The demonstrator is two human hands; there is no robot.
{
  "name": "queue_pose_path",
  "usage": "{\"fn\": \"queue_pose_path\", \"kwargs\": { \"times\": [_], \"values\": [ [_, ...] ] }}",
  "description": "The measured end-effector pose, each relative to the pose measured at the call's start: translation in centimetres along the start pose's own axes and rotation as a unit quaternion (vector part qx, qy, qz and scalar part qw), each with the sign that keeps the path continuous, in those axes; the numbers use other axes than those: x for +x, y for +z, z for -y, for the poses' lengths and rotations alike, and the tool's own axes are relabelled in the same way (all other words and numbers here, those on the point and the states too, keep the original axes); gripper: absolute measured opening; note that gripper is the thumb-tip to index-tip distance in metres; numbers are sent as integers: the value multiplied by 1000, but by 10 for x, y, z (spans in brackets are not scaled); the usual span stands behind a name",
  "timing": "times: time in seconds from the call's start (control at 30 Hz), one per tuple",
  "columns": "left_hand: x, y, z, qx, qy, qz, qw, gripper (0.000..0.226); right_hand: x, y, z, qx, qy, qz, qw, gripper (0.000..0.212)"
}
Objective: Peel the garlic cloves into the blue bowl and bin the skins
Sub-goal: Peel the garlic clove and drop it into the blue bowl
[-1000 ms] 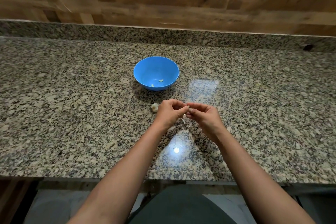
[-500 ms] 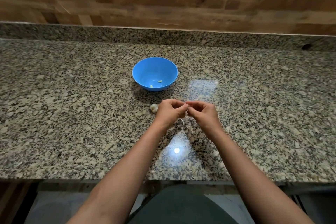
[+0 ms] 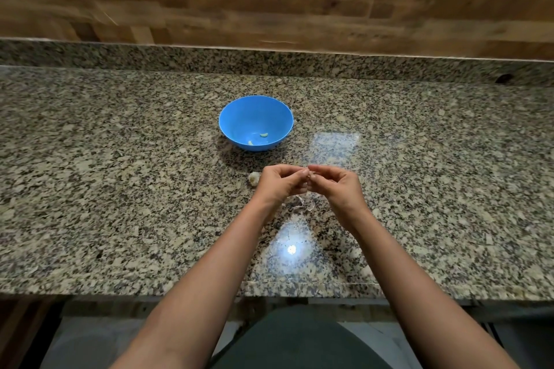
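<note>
the peeling step is in hand: the left hand [image 3: 278, 186] and right hand [image 3: 335, 189] meet just above the desk [image 3: 120, 189], fingers curled, both pinching a garlic clove [image 3: 309, 178] mostly hidden between the fingertips. loose skins [image 3: 302, 204] lie beneath them. next, probably, the skin comes off and the clove goes into the blue bowl [image 3: 239, 120] just beyond, where two peeled cloves [image 3: 263, 135] lie. another garlic piece [image 3: 253, 177] waits beside the left hand. nothing blocks the bowl; no bin shows.
</note>
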State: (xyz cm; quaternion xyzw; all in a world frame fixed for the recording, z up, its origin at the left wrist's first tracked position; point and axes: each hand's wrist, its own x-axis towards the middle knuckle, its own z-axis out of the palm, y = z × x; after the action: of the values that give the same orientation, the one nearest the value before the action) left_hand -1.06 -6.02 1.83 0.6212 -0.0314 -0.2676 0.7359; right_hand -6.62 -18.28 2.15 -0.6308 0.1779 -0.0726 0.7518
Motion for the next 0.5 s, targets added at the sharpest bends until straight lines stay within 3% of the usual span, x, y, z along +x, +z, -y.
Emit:
{"fn": "queue_pose_path", "kwargs": {
  "times": [0.1,0.23,0.5],
  "values": [
    [-1,1,1,-5,11,-1,1000,7,1,-2,1,73,40,9,997,19],
    [-1,5,0,78,39,-32,996,6,0,-1,1,126,70,21,989,20],
    [5,6,-1,172,79,-76,979,6,6,3,6,201,99,-21,974,9]
  ]
}}
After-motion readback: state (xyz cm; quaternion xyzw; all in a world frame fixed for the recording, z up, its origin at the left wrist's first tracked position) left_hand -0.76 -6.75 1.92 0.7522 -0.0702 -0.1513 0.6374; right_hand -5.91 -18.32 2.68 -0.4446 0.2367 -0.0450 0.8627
